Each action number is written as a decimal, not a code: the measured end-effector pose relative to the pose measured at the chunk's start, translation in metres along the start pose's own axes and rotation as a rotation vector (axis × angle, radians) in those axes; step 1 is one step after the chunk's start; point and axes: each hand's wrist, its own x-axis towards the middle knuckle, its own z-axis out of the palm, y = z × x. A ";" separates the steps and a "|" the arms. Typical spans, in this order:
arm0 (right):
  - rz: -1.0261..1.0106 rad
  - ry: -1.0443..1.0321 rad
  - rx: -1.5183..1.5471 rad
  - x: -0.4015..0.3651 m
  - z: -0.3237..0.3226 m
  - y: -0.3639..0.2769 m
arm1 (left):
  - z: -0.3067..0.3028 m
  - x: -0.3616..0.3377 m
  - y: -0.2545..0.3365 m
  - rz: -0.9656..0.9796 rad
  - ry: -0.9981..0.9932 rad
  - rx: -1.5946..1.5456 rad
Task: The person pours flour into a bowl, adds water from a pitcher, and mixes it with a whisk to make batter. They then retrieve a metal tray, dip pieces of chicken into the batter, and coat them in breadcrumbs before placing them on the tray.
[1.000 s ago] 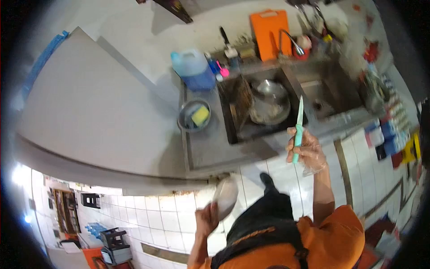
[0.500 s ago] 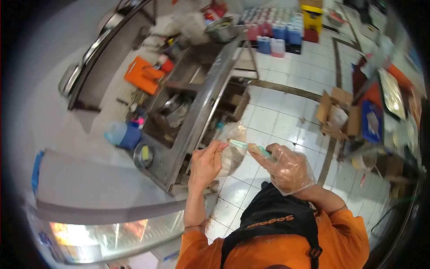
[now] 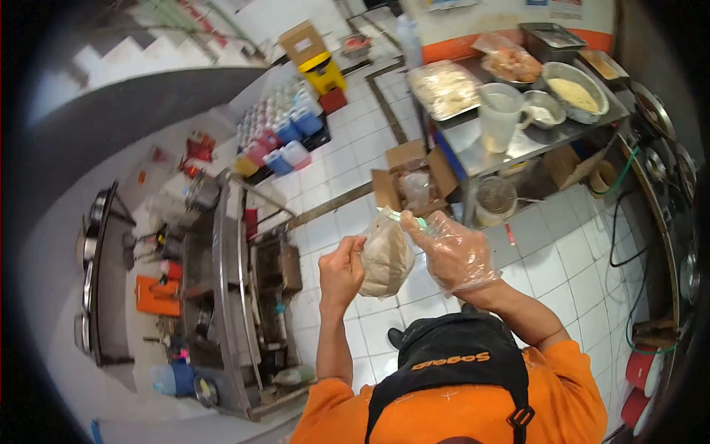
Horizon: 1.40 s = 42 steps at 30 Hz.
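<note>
My left hand (image 3: 342,274), bare, pinches the upper side of a clear plastic bag (image 3: 388,260) with pale greyish contents. The bag hangs in front of me above the floor. My right hand (image 3: 457,255) wears a clear plastic glove and is closed around a green-handled cutting tool (image 3: 420,222). The tool's pale, narrow end points left and meets the top of the bag. Whether it is a knife or scissors I cannot make out, since the fingers cover much of it.
On the left stands a metal sink unit (image 3: 225,296). At right, a steel table (image 3: 518,157) carries a foil-like tray, a plastic jug (image 3: 500,118) and bowls. An open cardboard box (image 3: 384,191) sits on the tiled floor before it. Several coloured jugs (image 3: 285,129) stand farther back.
My view has swung right, bringing the steel table into sight. Both hands still hold the bag and the green-handled tool; the tool's tip is now at the bag's top edge.
</note>
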 end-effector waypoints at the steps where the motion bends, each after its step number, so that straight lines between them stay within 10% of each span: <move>1: 0.029 0.005 -0.023 0.002 -0.002 0.020 | 0.021 0.009 0.013 0.041 -0.001 -0.017; 9: 0.345 0.069 -0.253 0.028 -0.029 0.206 | 0.120 0.084 0.066 0.044 -0.008 -0.173; 21: 0.620 -0.115 0.919 0.054 -0.101 0.365 | 0.267 0.202 0.160 0.256 -0.258 -0.390; 34: 0.217 -0.643 1.010 0.156 -0.115 0.580 | 0.423 0.290 0.270 -0.012 -0.076 -0.376; 42: -0.172 -0.523 0.992 0.254 -0.089 0.637 | 0.451 0.375 0.298 -0.422 0.112 -0.002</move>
